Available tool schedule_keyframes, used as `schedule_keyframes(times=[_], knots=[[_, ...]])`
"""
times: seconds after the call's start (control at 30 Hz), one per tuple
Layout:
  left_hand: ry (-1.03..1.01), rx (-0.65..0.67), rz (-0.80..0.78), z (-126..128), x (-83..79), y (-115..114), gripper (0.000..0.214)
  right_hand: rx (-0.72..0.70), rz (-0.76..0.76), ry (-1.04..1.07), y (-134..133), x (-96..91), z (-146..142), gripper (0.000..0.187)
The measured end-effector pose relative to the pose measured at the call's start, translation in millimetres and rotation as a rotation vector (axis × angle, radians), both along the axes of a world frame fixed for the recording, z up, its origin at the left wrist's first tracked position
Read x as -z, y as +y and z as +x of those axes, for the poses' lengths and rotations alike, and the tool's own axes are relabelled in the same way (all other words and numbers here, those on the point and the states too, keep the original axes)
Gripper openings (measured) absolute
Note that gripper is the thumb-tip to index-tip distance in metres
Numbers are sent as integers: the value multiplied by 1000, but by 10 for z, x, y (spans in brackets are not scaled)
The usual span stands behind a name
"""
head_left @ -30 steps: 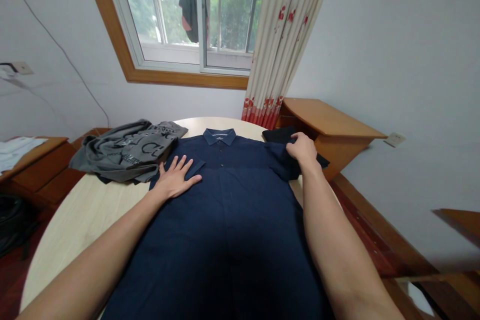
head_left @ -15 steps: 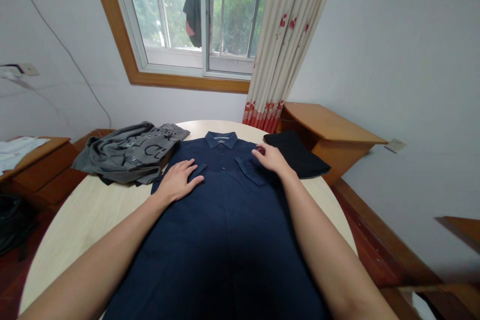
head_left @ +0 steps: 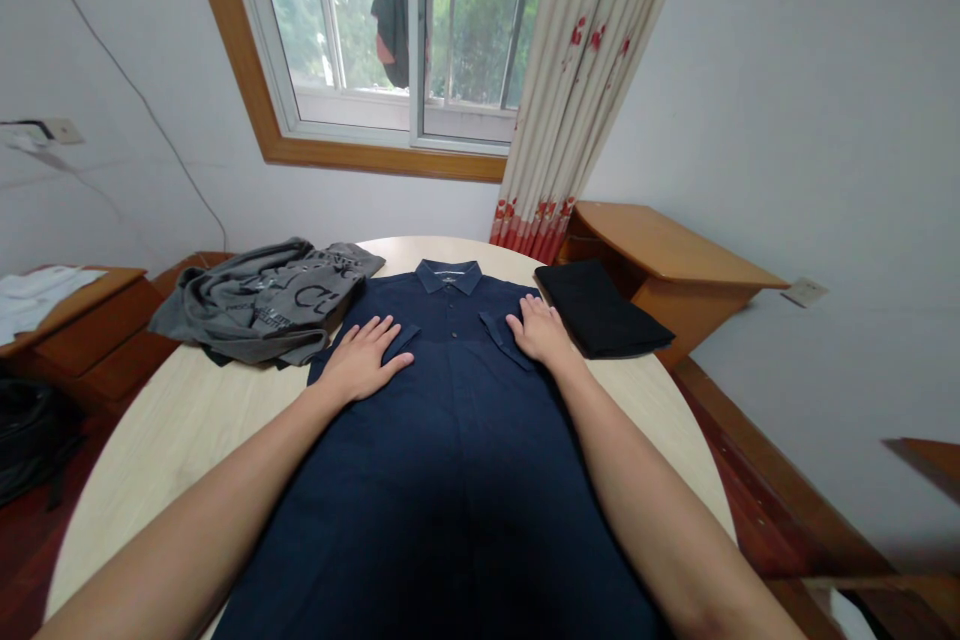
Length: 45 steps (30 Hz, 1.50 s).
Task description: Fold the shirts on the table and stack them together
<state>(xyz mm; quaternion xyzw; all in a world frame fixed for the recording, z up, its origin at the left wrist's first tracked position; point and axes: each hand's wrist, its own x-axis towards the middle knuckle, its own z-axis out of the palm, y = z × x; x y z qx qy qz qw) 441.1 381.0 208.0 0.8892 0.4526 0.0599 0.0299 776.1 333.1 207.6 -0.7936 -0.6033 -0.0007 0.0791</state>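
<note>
A navy blue collared shirt (head_left: 450, 430) lies spread front side up, its collar at the far end and its lower part running toward me. My left hand (head_left: 364, 360) rests flat on the left chest area, fingers spread, by one sleeve cuff. On the right chest area, my right hand (head_left: 540, 328) lies flat with its fingers stretched out, beside the other cuff. Both sleeves seem tucked inward, though my hands partly cover them. Neither hand grips the cloth.
The shirt is on a round pale table (head_left: 165, 430). A crumpled grey garment (head_left: 262, 305) lies at the back left, a folded black garment (head_left: 604, 310) at the back right. Beyond stand a wooden desk (head_left: 675, 240), a patterned curtain (head_left: 577, 90) and a window.
My right hand has come down from a raised, curled pose and now lies flat on the shirt. My left hand stays in place. The view has shifted slightly.
</note>
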Motion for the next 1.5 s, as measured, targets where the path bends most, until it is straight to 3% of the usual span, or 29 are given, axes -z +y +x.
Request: schedule_keyframes(times=[0.13, 0.4, 0.6, 1.1, 1.33, 1.5], knots=[[-6, -3, -11, -4, 3, 2, 74, -33, -61, 49, -2, 46, -54, 69], [16, -1, -14, -3, 1, 0, 76, 127, -39, 33, 41, 56, 58, 70], [10, 2, -8, -4, 15, 9, 76, 56, -34, 47, 70, 91, 72, 73], [-24, 3, -27, -2, 11, -3, 76, 252, -106, 55, 487, 57, 95, 80], [-24, -8, -38, 8, -8, -15, 76, 242, -82, 22, 444, 93, 84, 79], [-11, -43, -27, 13, -10, -33, 75, 269, -106, -11, 373, 18, -31, 75]])
